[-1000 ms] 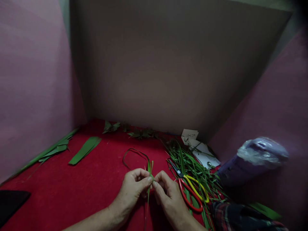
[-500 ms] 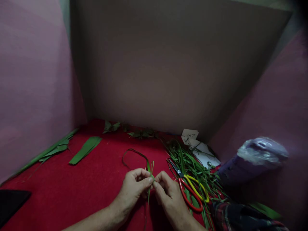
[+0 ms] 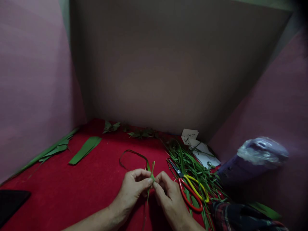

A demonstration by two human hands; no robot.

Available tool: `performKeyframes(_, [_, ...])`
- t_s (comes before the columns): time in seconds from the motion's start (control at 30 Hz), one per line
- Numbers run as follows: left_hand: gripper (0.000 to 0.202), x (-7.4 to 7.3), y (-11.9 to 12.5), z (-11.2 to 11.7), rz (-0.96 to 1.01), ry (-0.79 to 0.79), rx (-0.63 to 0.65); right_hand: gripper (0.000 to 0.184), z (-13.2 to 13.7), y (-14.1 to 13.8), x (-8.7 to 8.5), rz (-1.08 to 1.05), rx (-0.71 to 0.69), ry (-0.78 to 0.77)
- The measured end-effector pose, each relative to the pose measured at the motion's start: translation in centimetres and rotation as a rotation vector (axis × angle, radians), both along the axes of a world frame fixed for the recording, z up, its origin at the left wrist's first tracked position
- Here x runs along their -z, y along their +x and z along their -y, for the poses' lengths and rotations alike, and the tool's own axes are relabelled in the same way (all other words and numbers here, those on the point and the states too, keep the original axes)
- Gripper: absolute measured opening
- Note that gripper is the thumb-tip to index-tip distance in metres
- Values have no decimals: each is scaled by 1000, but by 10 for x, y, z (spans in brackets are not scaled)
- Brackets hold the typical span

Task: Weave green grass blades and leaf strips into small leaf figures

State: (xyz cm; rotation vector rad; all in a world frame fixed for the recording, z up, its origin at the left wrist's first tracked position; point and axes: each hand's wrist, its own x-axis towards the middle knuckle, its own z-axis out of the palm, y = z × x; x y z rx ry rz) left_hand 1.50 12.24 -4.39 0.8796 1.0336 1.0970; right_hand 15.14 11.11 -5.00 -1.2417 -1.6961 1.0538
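Between my fingertips is a small piece of folded green leaf strips [image 3: 152, 176], above the red cloth [image 3: 101, 179]. My left hand [image 3: 134, 189] pinches it from the left between thumb and forefinger. From the right, my right hand [image 3: 167, 194] pinches its edge the same way. A long thin strip [image 3: 134, 151] loops from the piece up and to the left, and a narrow tail hangs down between my hands. Close by my right hand lie scissors [image 3: 187, 186] with one red and one yellow handle, their blades pointing away. The inner folds are hidden by my fingers.
A heap of cut leaf strips [image 3: 197, 170] spreads behind the scissors, beside white papers [image 3: 204, 154]. A wide leaf piece [image 3: 85, 150] lies at left. Folded leaf shapes [image 3: 141, 132] line the back wall. A plastic-wrapped purple bundle [image 3: 252, 160] leans right; a black object [image 3: 13, 205] lies lower left.
The looped strip has shifted slightly to the left, and the hanging tail has swung a little left. Both hands keep almost the same pinch and place.
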Motion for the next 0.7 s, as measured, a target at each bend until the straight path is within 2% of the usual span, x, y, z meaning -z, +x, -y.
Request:
performKeyframes(0.17, [35,1,-1,0,72,5,15,19,-2,0,0,-64,24,-36])
performKeyframes(0.43, [30,-7,0,4,15,-19,-51,19,-1,-3,0,-164,-5,-142])
performKeyframes(0.7, [26,0,2,3,28,0,-33,18,-1,-4,2,-200,-5,-181])
